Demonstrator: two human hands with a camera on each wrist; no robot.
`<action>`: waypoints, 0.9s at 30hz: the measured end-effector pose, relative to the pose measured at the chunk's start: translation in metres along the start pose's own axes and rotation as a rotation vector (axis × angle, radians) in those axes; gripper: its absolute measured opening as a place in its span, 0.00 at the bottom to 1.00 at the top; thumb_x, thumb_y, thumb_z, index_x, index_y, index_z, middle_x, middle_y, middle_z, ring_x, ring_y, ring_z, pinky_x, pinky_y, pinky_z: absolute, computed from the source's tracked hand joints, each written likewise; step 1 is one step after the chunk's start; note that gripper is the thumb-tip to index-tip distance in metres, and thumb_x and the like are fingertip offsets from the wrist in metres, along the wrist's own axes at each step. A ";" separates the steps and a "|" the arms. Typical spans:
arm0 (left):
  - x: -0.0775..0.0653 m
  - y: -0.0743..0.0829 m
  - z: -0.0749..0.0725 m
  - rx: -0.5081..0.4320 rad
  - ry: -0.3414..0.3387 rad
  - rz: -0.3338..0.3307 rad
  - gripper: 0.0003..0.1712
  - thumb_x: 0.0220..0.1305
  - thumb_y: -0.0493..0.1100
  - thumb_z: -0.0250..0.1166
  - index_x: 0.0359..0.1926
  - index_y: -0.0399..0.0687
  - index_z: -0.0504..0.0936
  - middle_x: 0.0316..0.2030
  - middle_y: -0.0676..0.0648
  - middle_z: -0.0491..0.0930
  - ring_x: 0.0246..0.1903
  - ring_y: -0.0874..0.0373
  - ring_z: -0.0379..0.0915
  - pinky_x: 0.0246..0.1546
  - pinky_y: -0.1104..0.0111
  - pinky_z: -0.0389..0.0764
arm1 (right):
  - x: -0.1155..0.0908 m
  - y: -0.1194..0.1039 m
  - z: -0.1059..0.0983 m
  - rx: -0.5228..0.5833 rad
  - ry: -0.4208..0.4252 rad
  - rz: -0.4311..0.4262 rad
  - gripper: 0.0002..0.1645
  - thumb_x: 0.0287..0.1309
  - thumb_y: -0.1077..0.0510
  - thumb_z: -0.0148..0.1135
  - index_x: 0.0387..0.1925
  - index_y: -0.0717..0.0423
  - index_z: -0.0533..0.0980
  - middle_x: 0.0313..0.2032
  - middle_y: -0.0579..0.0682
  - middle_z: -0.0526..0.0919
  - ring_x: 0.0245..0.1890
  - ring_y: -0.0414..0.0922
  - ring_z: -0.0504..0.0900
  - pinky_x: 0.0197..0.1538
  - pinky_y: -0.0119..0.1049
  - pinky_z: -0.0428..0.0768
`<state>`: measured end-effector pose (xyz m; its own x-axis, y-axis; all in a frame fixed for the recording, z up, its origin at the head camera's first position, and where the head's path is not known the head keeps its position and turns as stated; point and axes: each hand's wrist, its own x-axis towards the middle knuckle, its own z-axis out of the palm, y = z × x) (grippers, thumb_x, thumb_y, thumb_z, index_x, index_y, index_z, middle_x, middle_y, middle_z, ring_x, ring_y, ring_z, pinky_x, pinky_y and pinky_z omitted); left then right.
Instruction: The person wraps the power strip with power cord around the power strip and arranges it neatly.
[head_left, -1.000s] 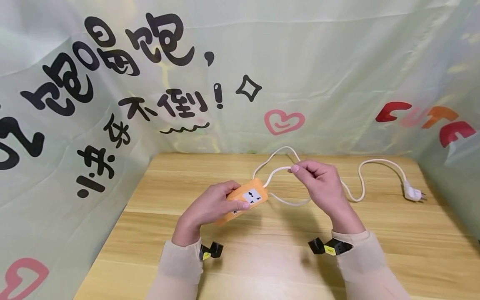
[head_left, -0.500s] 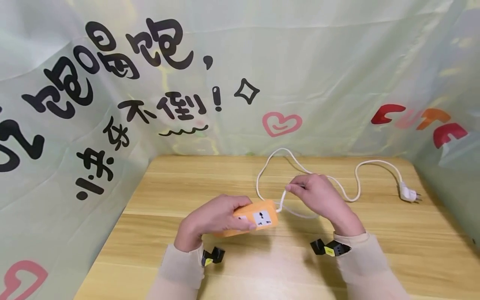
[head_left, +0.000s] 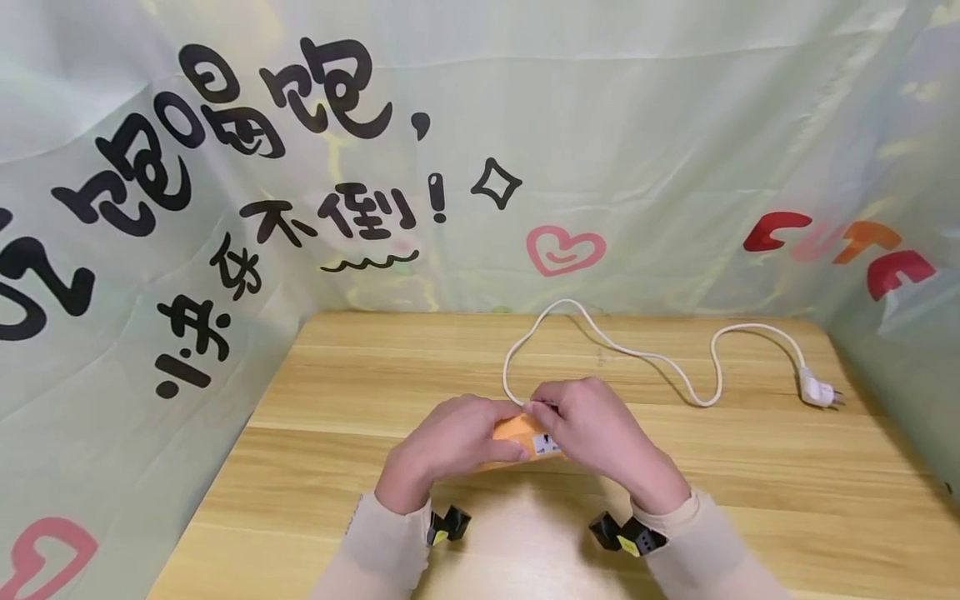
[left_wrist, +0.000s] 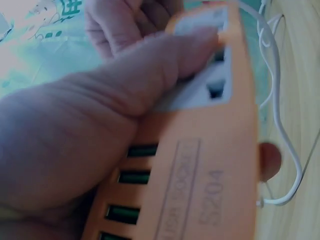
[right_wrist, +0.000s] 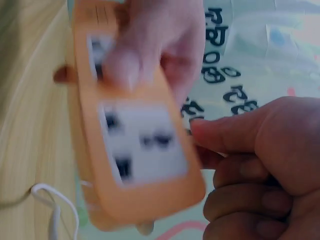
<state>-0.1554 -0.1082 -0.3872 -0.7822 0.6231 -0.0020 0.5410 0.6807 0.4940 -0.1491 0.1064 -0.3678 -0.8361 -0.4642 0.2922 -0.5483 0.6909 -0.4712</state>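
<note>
My left hand (head_left: 457,437) grips an orange power strip (head_left: 514,429), with its thumb across the socket face. White socket panels show on the strip, and a row of USB ports (left_wrist: 134,176) runs along it in the left wrist view. My right hand (head_left: 592,421) is at the strip's right end, thumb and index finger pinched together by its edge, the other fingers curled. The pinched part of the white power cord is hidden there. In the left wrist view, the cord (left_wrist: 274,100) loops beside the strip and passes behind it.
Farther back on the wooden table (head_left: 360,358), the rest of the cord (head_left: 637,353) winds right to a white plug (head_left: 816,389) near the right side. A printed cloth backdrop (head_left: 660,150) encloses the table at the back and sides.
My right hand has come left and down to the strip's end with the cord. The strip has tipped from slanted to nearly level and shifted right, nearer to me.
</note>
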 end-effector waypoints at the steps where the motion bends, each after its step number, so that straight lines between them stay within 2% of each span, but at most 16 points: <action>1: 0.000 -0.001 -0.001 -0.002 0.022 -0.021 0.13 0.67 0.58 0.72 0.45 0.60 0.84 0.27 0.63 0.77 0.24 0.66 0.70 0.27 0.71 0.72 | -0.001 -0.003 0.002 -0.010 0.027 -0.026 0.08 0.69 0.59 0.68 0.31 0.50 0.87 0.22 0.36 0.80 0.21 0.32 0.71 0.29 0.31 0.73; 4: -0.001 -0.004 -0.004 -0.033 0.099 -0.085 0.12 0.68 0.59 0.71 0.43 0.60 0.83 0.24 0.60 0.75 0.22 0.65 0.68 0.25 0.70 0.71 | -0.003 -0.008 0.008 -0.044 0.104 -0.118 0.09 0.70 0.60 0.66 0.32 0.52 0.85 0.21 0.38 0.75 0.20 0.32 0.68 0.28 0.30 0.72; 7: -0.003 -0.006 -0.008 -0.114 0.168 -0.137 0.11 0.68 0.59 0.71 0.42 0.62 0.83 0.23 0.59 0.75 0.21 0.65 0.69 0.25 0.70 0.71 | -0.004 -0.010 0.011 -0.056 0.173 -0.218 0.07 0.71 0.62 0.63 0.37 0.54 0.85 0.21 0.39 0.73 0.21 0.33 0.67 0.28 0.30 0.71; 11: -0.004 -0.008 -0.013 -0.264 0.229 -0.168 0.09 0.66 0.58 0.73 0.42 0.64 0.86 0.26 0.58 0.79 0.24 0.63 0.73 0.26 0.69 0.75 | -0.005 -0.010 0.012 -0.048 0.262 -0.332 0.14 0.69 0.66 0.61 0.52 0.59 0.86 0.27 0.41 0.80 0.24 0.33 0.70 0.30 0.30 0.74; 14: -0.005 -0.008 -0.015 -0.330 0.258 -0.188 0.09 0.64 0.58 0.74 0.41 0.65 0.87 0.28 0.58 0.81 0.26 0.61 0.75 0.28 0.68 0.77 | -0.005 -0.009 0.013 -0.030 0.323 -0.396 0.18 0.68 0.68 0.59 0.55 0.62 0.85 0.31 0.44 0.85 0.25 0.34 0.73 0.30 0.31 0.76; 16: -0.005 -0.008 -0.016 -0.348 0.276 -0.203 0.10 0.64 0.58 0.74 0.42 0.65 0.88 0.29 0.59 0.82 0.28 0.61 0.76 0.30 0.68 0.78 | -0.005 -0.008 0.014 -0.013 0.363 -0.427 0.17 0.71 0.66 0.57 0.55 0.62 0.85 0.34 0.47 0.88 0.26 0.36 0.79 0.31 0.33 0.81; 19: -0.005 -0.008 -0.017 -0.380 0.299 -0.225 0.14 0.64 0.59 0.75 0.45 0.61 0.89 0.32 0.58 0.85 0.30 0.61 0.78 0.33 0.67 0.80 | -0.004 -0.008 0.015 0.033 0.417 -0.442 0.16 0.78 0.60 0.56 0.53 0.62 0.86 0.37 0.49 0.91 0.31 0.38 0.85 0.37 0.38 0.86; 21: -0.004 -0.007 -0.017 -0.403 0.315 -0.244 0.16 0.64 0.59 0.75 0.47 0.58 0.90 0.34 0.57 0.86 0.31 0.60 0.79 0.34 0.66 0.81 | -0.003 -0.007 0.015 0.072 0.444 -0.430 0.17 0.79 0.56 0.57 0.52 0.62 0.86 0.37 0.49 0.91 0.31 0.38 0.85 0.37 0.36 0.85; 27: -0.004 -0.007 -0.019 -0.481 0.358 -0.270 0.16 0.63 0.58 0.75 0.47 0.58 0.89 0.35 0.54 0.86 0.32 0.57 0.80 0.34 0.63 0.82 | -0.002 -0.007 0.016 0.192 0.500 -0.398 0.16 0.78 0.54 0.60 0.48 0.60 0.87 0.31 0.46 0.87 0.24 0.35 0.73 0.29 0.25 0.74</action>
<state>-0.1620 -0.1227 -0.3742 -0.9704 0.2315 0.0682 0.1779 0.4952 0.8503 -0.1430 0.0936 -0.3784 -0.5033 -0.3185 0.8033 -0.8425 0.3876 -0.3741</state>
